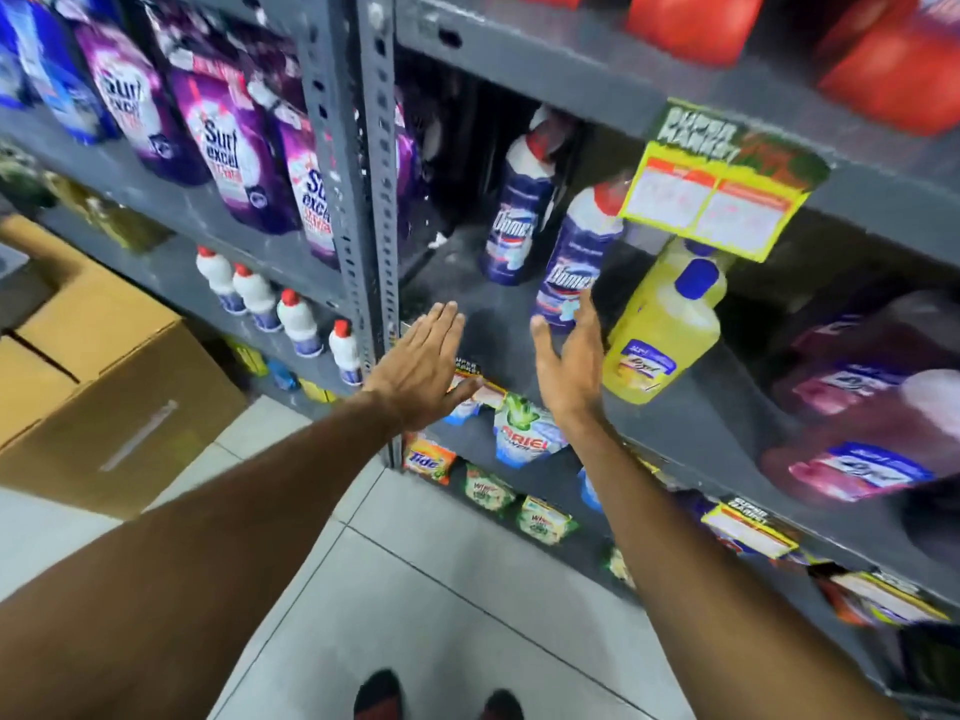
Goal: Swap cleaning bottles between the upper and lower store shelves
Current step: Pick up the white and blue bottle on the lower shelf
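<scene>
Both-handed: left hand and right hand empty, fingers spread (open), over bare shelf edge; Domex bottle seemingly just beyond.

Two Domex bottles stand on the middle shelf, one farther back, the other nearer the front edge. Right of them stands the Lizol bottle, under a hanging price tag. The left hand and right hand hover before the shelf, the right just beside the nearer Domex bottle. Detergent packets sit on the shelf below; boxes lie off left.
</scene>
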`<control>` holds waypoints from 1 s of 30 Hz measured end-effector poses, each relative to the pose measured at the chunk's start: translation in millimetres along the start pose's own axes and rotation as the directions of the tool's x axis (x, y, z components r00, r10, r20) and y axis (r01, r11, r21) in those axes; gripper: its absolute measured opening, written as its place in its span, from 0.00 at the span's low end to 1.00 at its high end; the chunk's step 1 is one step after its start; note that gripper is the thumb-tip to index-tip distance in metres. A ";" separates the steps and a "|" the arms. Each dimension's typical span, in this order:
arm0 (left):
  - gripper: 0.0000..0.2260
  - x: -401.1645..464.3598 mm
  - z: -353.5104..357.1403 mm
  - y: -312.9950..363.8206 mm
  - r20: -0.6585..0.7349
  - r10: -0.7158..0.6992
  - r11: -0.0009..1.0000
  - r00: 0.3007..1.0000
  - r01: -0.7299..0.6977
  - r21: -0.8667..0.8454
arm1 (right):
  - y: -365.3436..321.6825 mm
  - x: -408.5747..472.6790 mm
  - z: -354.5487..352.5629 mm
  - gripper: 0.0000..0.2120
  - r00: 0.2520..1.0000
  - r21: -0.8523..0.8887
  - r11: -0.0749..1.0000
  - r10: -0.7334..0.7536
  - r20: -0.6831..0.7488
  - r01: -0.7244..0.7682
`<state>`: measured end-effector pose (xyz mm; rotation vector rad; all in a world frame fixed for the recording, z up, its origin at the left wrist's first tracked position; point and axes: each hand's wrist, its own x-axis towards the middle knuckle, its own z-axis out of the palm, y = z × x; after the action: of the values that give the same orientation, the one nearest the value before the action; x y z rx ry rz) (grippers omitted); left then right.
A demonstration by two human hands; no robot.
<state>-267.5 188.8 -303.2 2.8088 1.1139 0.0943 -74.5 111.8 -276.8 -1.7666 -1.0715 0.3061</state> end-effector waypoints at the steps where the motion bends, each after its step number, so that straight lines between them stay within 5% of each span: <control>1: 0.41 5.1 6.4 -2.4 0.006 -0.003 1.000 1.000 0.003 -0.005 | 7.4 5.9 5.6 0.32 1.000 0.005 1.000 0.003 -0.018 -0.002; 9: 0.41 29.1 38.0 -15.5 0.011 -0.027 0.999 1.000 0.027 0.026 | 47.2 50.5 26.4 0.42 0.976 0.012 1.000 0.013 -0.217 -0.010; 19: 0.41 28.2 58.2 -29.8 -0.062 0.013 0.996 0.998 -0.008 0.093 | 72.5 80.5 30.4 0.32 0.981 0.117 0.981 0.164 -0.102 -0.152; 30: 0.40 9.6 58.2 -32.8 -0.073 -0.016 0.996 0.997 0.023 0.089 | 51.4 60.0 60.8 0.33 0.989 0.132 0.982 0.142 -0.039 -0.136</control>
<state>-276.9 214.0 -365.1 2.8942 1.1902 0.1489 -51.6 191.0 -332.8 -1.7268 -0.8761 0.4079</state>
